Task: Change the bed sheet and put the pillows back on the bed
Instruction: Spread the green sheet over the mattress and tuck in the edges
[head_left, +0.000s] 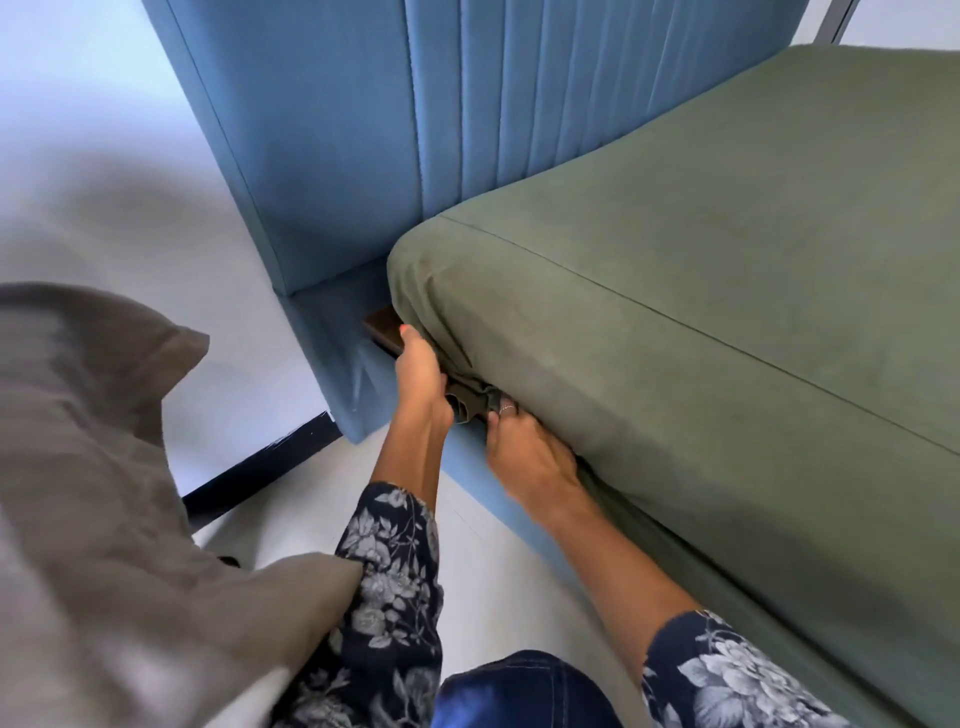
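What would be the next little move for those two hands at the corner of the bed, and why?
Probably push the bunched fabric under the mattress corner. The green sheet already lies smooth over the top and down the corner, but a wad of its edge sits gathered between the left hand and the right hand, both gripping it at the mattress's lower edge beside the blue headboard.

No readable text, label or number anywhere (floral sleeves (387, 587) only pattern).
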